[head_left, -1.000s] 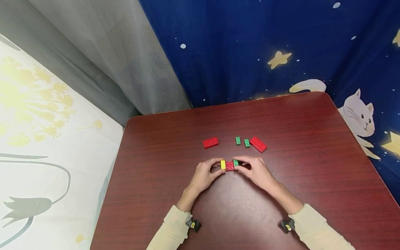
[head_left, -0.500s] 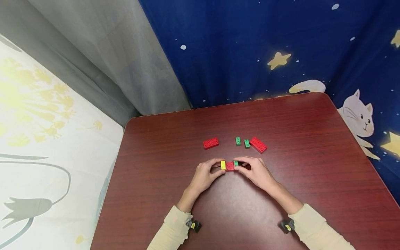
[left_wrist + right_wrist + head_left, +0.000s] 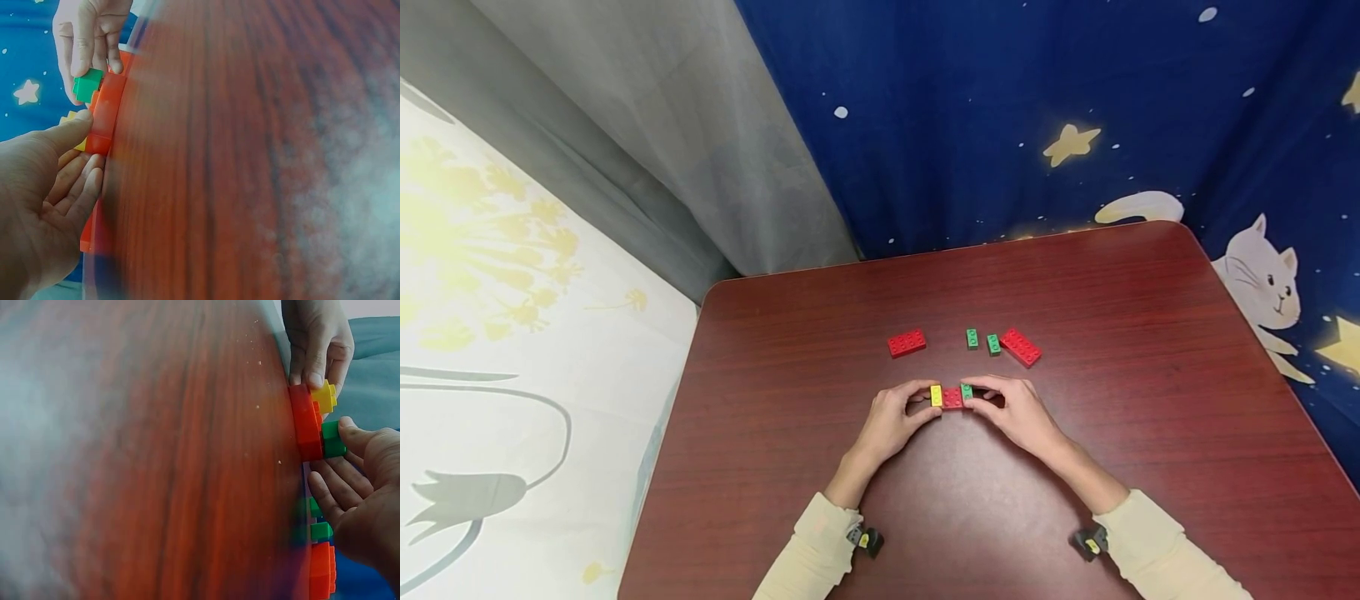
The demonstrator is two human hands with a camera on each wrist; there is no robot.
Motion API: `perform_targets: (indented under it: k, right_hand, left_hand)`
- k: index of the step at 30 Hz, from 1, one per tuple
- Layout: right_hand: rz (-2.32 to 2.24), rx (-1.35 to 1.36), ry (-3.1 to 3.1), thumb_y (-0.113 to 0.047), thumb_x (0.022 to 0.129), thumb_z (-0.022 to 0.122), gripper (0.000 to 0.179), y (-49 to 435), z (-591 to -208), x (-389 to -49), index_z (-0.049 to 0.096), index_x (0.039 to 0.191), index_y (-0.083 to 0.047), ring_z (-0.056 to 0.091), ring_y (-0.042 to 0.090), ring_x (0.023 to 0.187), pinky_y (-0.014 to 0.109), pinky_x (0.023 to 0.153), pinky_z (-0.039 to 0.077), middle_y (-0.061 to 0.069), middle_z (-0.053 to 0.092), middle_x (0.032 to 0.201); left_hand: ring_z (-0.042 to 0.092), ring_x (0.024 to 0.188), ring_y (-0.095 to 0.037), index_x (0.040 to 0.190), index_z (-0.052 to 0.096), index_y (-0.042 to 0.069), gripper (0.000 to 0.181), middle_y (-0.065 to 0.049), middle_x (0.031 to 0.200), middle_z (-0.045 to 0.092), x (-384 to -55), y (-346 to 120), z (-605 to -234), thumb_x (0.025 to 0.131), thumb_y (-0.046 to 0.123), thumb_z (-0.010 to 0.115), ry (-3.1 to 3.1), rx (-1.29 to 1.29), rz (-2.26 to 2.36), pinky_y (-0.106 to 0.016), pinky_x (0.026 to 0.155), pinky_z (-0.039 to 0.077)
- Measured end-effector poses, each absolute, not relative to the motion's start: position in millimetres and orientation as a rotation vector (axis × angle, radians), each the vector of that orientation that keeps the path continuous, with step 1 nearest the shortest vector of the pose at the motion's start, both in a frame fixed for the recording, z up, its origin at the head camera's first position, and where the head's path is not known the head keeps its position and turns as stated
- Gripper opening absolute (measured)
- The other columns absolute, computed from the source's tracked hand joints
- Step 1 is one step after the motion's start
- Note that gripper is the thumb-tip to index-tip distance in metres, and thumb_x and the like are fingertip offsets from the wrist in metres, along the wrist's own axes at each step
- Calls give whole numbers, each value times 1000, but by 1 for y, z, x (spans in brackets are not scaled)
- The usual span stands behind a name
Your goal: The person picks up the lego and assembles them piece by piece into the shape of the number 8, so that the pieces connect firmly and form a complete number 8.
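Note:
On the table a red building brick [image 3: 952,399] lies between my two hands, its middle studs bare. My left hand [image 3: 891,417] pinches a yellow two-stud brick [image 3: 936,396] between thumb and fingers at the red brick's left end. At the right end, my right hand [image 3: 1018,412] pinches a green two-stud brick [image 3: 967,392]. The right wrist view has the yellow brick [image 3: 324,398] on top of the red one, and the green brick [image 3: 333,439] against its studded side. Whether the green brick is fully pressed down I cannot tell.
Beyond the hands lie a red eight-stud brick [image 3: 906,343] on the left, two green bricks [image 3: 972,338] in the middle, and another red brick [image 3: 1020,347] on the right. The table's [image 3: 775,350] far edge meets grey and blue curtains [image 3: 970,125].

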State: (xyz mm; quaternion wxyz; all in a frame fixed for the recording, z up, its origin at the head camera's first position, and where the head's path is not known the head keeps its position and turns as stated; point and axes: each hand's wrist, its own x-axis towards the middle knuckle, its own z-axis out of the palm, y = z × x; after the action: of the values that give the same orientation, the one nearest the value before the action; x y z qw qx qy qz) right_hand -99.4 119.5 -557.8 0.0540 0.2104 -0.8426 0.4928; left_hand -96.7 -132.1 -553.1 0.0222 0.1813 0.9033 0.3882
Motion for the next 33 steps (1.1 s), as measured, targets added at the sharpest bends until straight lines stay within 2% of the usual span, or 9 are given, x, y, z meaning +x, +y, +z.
perform_targets:
  k: [7,15,19,27,33]
  right_hand:
    - [1467,639,-2586,-11,87,89,34,119,-556,-100,81,120,-6,64,7,74,26,62,51,2,80,97]
    - [1519,648,-2650,-11,88,89,36,120,-550,-102,79,123,-5,70,11,79,27,66,56,4,80,99]
    - [1537,646,-2652,-13,88,89,38,120,-549,-101,78,124,-5,68,12,79,25,65,55,3,79,99]
    - [1525,628,-2598,-12,88,89,33,119,-551,-102,81,120,-8,68,10,80,30,67,56,3,80,106]
    - [1507,640,-2593,-11,87,90,33,118,-552,-103,82,118,-9,67,8,77,30,66,56,2,80,101]
  left_hand:
    - [74,104,-8,131,75,14,41,1,117,78,-97,-132,-554,93,24,86,2803,568,1212,-35,91,61]
    - [74,105,-8,131,74,15,41,0,118,78,-96,-132,-554,92,24,86,2795,559,1209,-33,91,61]
    - [74,105,-8,131,74,15,42,-1,119,78,-96,-132,-553,93,25,86,2795,559,1203,-32,91,61]
    - [74,105,-9,131,75,14,42,-1,117,78,-97,-132,-552,92,24,86,2788,555,1218,-32,91,61]
    - [74,104,-8,131,74,14,42,-1,117,78,-96,-132,-552,92,25,86,2789,552,1205,-32,91,61]
